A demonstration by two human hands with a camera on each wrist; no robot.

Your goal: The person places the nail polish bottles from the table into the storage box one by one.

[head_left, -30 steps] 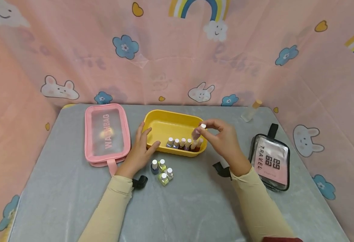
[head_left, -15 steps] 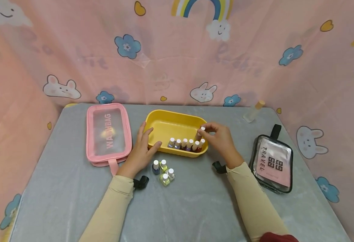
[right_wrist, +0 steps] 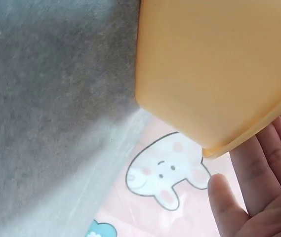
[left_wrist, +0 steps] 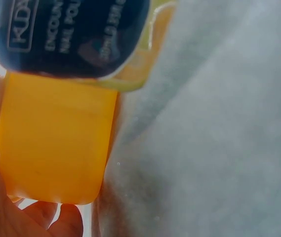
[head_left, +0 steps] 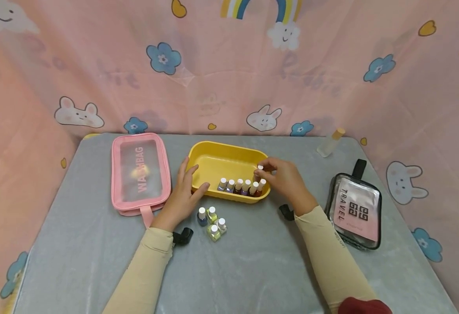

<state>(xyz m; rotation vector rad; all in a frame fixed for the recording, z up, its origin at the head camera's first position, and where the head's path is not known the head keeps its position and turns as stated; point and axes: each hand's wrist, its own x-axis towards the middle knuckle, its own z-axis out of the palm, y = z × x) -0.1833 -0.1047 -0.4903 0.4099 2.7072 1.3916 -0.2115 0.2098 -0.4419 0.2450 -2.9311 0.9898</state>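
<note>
My right hand (head_left: pixel 286 183) pinches a small white-capped nail polish bottle (head_left: pixel 260 167) inside the right end of the yellow tray (head_left: pixel 213 162); the fingers hide most of the bottle. Along the tray's near wall several nail polish bottles (head_left: pixel 238 186) stand in a row, white caps up. My left hand (head_left: pixel 179 198) rests spread against the tray's left end, thumb toward the near side. Just in front of the tray stand a dark blue nail polish (head_left: pixel 202 216), its label filling the top of the left wrist view, and several yellowish or clear nail polishes (head_left: pixel 214 232).
To the left lies a pink wash bag (head_left: pixel 141 172) with a clear window. On the right are a black-edged travel pouch (head_left: pixel 355 211) and, behind it, a clear bottle (head_left: pixel 330 143) with a yellowish cap. A patterned pink curtain (head_left: pixel 213 87) hangs behind the grey-covered table (head_left: pixel 245 270).
My right hand has lowered the nail polish bottle from above the tray's right rim into its right end, and shifted it slightly left since. My left hand has stayed at the tray.
</note>
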